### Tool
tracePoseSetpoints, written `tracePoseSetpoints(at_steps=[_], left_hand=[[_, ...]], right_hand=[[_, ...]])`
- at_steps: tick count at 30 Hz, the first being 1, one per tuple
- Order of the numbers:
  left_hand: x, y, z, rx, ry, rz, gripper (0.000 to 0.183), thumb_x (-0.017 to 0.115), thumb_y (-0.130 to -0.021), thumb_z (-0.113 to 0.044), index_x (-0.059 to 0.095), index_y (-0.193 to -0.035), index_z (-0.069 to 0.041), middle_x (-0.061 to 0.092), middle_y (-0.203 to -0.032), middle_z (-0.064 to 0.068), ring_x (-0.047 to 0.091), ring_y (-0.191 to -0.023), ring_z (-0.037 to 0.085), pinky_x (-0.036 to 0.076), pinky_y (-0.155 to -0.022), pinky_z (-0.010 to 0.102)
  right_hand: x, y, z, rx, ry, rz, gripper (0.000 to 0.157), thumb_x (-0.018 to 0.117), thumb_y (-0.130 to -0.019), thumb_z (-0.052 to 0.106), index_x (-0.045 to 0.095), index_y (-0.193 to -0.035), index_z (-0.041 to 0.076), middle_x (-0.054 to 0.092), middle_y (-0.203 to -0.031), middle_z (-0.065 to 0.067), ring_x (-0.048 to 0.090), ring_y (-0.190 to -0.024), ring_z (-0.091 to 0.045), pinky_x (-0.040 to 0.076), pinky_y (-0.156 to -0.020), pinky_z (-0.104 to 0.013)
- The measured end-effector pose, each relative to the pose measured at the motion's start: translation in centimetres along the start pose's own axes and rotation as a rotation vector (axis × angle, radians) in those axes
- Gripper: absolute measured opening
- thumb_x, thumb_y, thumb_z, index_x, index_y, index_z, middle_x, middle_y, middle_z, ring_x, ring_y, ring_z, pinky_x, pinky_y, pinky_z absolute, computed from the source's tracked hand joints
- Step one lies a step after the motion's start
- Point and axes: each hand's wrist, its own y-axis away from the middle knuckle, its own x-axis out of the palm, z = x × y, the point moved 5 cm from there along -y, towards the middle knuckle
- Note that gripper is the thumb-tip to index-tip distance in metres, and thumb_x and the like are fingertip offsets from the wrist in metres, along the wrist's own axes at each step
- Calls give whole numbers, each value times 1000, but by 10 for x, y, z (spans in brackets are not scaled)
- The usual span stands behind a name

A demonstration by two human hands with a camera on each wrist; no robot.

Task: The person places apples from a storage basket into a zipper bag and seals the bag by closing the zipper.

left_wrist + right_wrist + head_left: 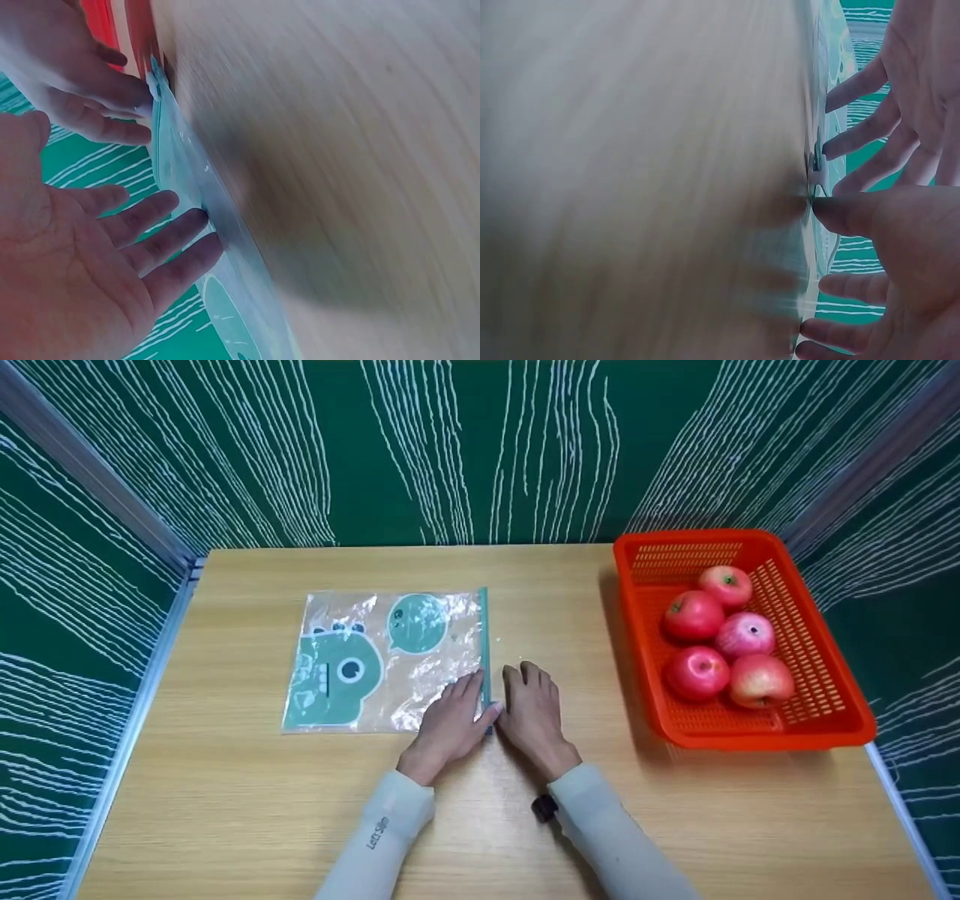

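Observation:
A clear plastic zip bag (420, 690) with a green dinosaur print lies flat on the table, its green zip edge (484, 637) facing right. My left hand (452, 718) rests over the bag's lower right part, fingers spread and fairly straight, thumb reaching across the zip edge. Just right of that edge is my right hand (534, 712), its fingers loosely bent and fingertips down at the tabletop. In the right wrist view the right thumb (847, 214) comes down right beside the small zip slider (817, 174). Nothing shows gripped in either hand.
An orange-red plastic basket (637, 660) with several red apples (694, 615) stands on the right of the wooden table (225, 810). Green panels (480, 450) with white wavy lines close off the back and both sides. A black band (544, 808) sits at the right wrist.

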Motion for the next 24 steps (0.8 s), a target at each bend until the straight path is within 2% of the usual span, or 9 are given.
tracePoseSetpoints(at_steps=[5, 8, 12, 16, 24], left_hand=[[1, 0, -1, -39, 56, 31, 72, 45, -111, -46, 27, -166, -2, 37, -167, 20, 34, -155, 39, 38, -122, 58], [2, -1, -1, -56, 83, 23, 70, 44, -112, -44, 27, -166, -3, 39, -166, 21, 35, -154, 40, 40, -120, 60], [1, -3, 0, -78, 113, -7, 66, 44, -112, -40, 29, -165, -4, 45, -161, 22, 42, -150, 40, 46, -114, 63], [-1, -5, 0, -93, 131, -51, 61, 50, -110, -31, 34, -163, -3, 55, -151, 23, 51, -141, 40, 51, -108, 62], [-6, -11, 2, -136, 179, -159, 60, 65, -100, -17, 46, -155, -2, 70, -130, 21, 66, -119, 43, 58, -93, 61]], right_hand=[[1, 0, 2, 11, -30, -13, 53, 79, -88, 9, 62, -136, -4, 54, -142, -33, 51, -132, -52, 44, -113, -64], [1, -1, 3, 20, -57, -30, 50, 80, -87, 8, 64, -133, -4, 56, -139, -32, 52, -130, -51, 45, -110, -64], [1, -3, 5, 38, -77, -57, 46, 82, -86, 9, 68, -128, -4, 60, -132, -28, 57, -120, -47, 50, -101, -60], [2, -5, 8, 53, -97, -73, 40, 82, -86, 12, 71, -122, -4, 65, -117, -22, 62, -105, -42, 53, -88, -53], [7, -7, 11, 98, -230, -52, 32, 79, -89, 6, 72, -118, -5, 67, -94, -13, 65, -83, -29, 59, -73, -46]])
